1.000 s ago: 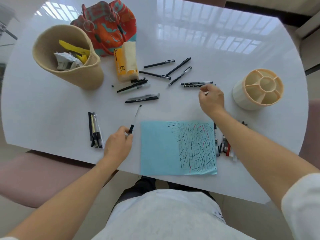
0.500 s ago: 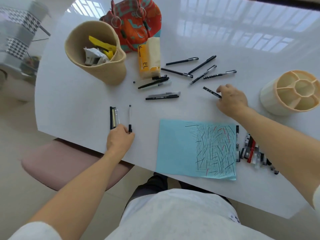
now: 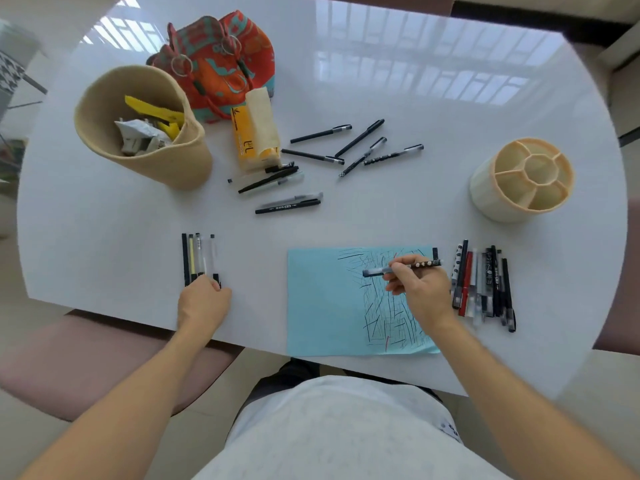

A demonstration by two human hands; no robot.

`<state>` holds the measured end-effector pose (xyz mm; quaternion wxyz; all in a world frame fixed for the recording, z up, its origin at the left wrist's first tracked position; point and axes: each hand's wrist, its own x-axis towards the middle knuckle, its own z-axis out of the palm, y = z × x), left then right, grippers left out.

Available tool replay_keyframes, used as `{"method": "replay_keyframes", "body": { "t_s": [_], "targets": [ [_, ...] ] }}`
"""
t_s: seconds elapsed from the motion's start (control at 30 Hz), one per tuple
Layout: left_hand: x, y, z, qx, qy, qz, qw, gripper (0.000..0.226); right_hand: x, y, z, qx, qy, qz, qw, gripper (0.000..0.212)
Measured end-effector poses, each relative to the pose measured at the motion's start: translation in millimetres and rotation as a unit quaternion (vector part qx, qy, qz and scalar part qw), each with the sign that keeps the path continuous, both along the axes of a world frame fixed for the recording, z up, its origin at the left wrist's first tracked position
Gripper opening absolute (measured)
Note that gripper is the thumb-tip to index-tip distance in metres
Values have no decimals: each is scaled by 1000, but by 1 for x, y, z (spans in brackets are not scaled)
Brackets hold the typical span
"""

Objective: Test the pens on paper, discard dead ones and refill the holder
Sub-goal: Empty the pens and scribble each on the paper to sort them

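Gripping a dotted pen [image 3: 403, 267] crosswise, the right hand [image 3: 420, 292] hovers over the scribbled side of the blue paper [image 3: 322, 306]. Left of the paper, the left hand [image 3: 202, 303] rests with curled fingers on a row of pens [image 3: 197, 258]. Right of the paper lies another pen group [image 3: 485, 282], with the empty holder [image 3: 523, 180] beyond it.

We're at a glossy white oval table [image 3: 450, 209] with window light reflecting off the top beyond both hands. Pinkish seat [image 3: 69, 358] under the left arm, pale floor [image 3: 20, 438] below.
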<state>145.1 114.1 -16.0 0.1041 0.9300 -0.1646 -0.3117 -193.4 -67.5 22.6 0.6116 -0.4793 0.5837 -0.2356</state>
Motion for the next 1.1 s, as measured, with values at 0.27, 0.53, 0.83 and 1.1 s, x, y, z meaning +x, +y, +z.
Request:
{"method": "replay_keyframes", "body": {
  "t_s": [0.27, 0.53, 0.83, 1.1],
  "targets": [
    [-88, -53, 31, -193, 172, -300, 919, 17, 3, 38, 2, 46, -74, 21, 996, 15],
    [-130, -78, 37, -159, 220, -438, 857, 15, 8, 51, 4, 35, -69, 48, 996, 23],
    [-111, -55, 12, -162, 23, -542, 824, 24, -24, 22, -9, 2, 47, 0, 999, 9],
    [-131, -65, 1, -180, 29, -568, 802, 25, 10, 46, -23, -121, 135, 127, 975, 6]
  ]
}}
